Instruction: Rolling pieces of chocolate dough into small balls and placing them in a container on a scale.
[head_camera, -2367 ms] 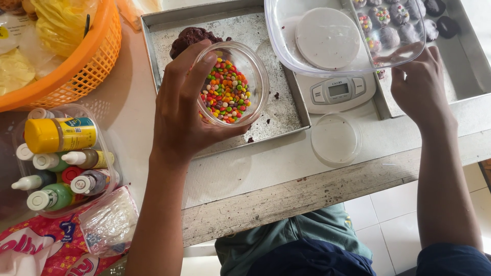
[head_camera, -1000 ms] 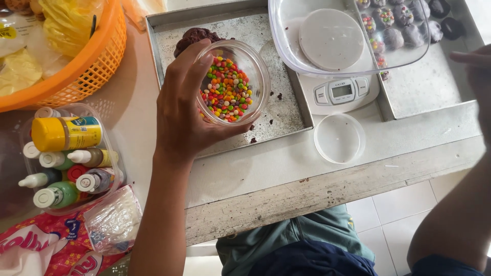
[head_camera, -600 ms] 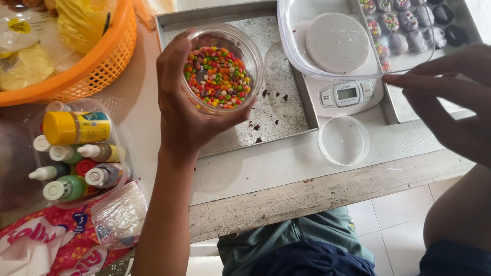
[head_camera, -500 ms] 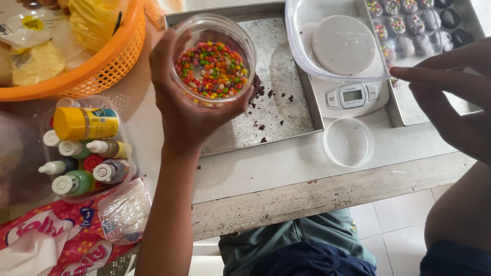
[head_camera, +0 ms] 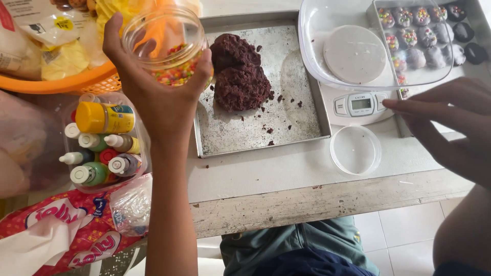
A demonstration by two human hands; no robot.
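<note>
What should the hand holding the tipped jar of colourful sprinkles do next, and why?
Probably bring the jar of colourful sprinkles upright. The left hand holds it tilted over the orange basket, beside the metal tray, with the sprinkles slid to its low side; the right hand hovers empty near the scale.

Left hand (head_camera: 158, 97) grips candy jar (head_camera: 166, 46).

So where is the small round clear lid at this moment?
In the head view, the lid lies on the table, right of the metal tray, just below the kitchen scale.
</note>
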